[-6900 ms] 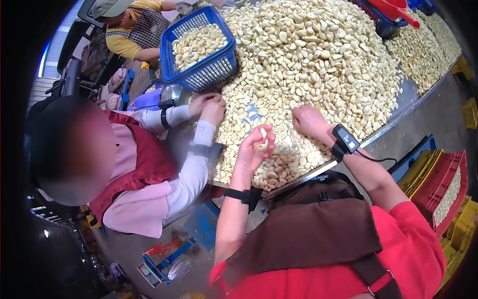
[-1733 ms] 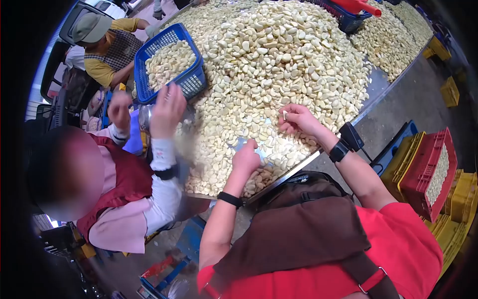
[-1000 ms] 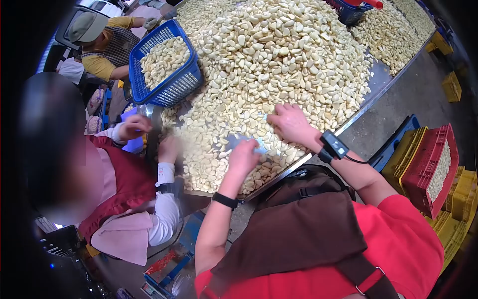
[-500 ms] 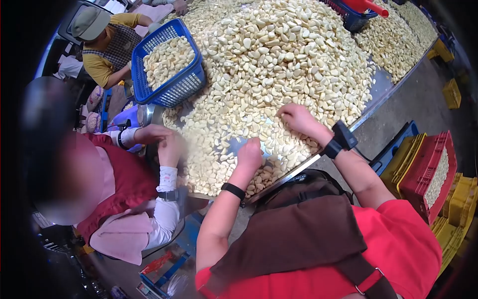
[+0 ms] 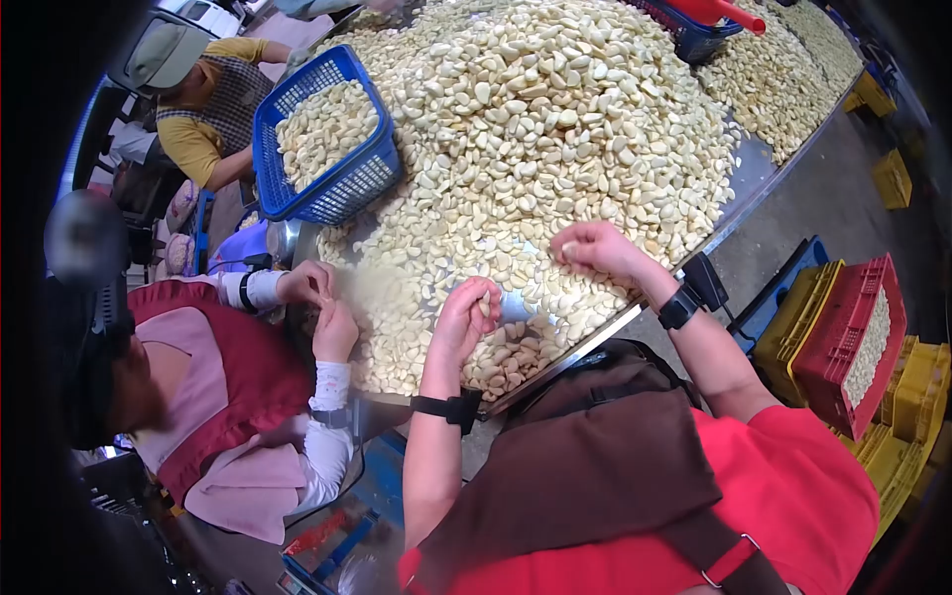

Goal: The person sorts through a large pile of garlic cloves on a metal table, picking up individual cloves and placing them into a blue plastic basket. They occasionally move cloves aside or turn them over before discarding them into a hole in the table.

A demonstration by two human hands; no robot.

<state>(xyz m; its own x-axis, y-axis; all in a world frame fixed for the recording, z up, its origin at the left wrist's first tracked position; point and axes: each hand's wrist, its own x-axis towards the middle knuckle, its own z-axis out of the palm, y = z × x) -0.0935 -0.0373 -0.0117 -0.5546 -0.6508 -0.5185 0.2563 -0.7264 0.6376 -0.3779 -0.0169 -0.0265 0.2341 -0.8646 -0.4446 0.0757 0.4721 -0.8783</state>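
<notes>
A large heap of peeled garlic cloves (image 5: 555, 119) covers the metal table (image 5: 759, 169). My left hand (image 5: 464, 319) is turned palm up above the near part of the table, fingers curled round a garlic clove (image 5: 485, 305). Farther right, my right hand (image 5: 603, 248) hovers at the foot of the heap, thumb and fingertips pinched together at a pale clove (image 5: 569, 251). Below and between the hands lies a small group of browner cloves (image 5: 511, 359) along the table's near edge. A strip of bare metal shows beside them.
A blue basket (image 5: 387, 164) of cloves stands at the left. A co-worker in a dark red apron (image 5: 233, 342) works close on my left, another person in a cap (image 5: 169, 55) beyond. Red crate (image 5: 833, 357) and yellow crates (image 5: 917, 397) stand at right. A red scoop (image 5: 729, 12) lies at the back.
My left hand has moved left and turned over, bringing a clove into sight between its fingers. My right hand stays near the same spot, its fingers shifted slightly. The view has moved a little.
</notes>
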